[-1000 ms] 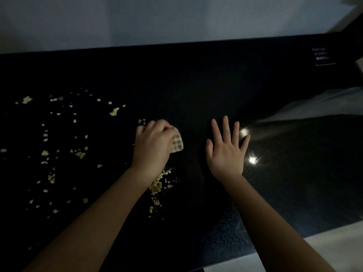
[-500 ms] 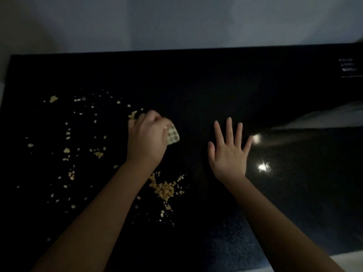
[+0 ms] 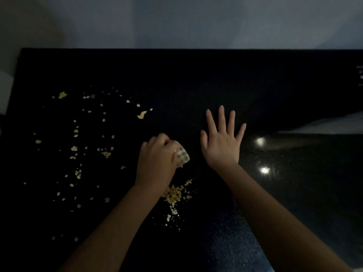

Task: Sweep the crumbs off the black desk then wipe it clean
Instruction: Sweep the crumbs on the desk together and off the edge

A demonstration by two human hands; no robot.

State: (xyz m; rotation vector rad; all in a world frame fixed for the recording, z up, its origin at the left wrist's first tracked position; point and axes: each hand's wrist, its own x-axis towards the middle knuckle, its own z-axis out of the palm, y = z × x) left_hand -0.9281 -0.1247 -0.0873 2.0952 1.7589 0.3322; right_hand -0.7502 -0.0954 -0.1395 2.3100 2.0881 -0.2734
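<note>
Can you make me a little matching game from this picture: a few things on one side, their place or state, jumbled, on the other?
1 left hand
2 right hand
3 crumb pile
4 cloth

a fingers spread wide
b pale, patterned
c curled round the cloth
d heaped by the left wrist

Pairs: 1-c, 2-a, 3-d, 4-b

White print (image 3: 361, 76) at black desk (image 3: 196, 75) right edge, too blurred to read
</note>
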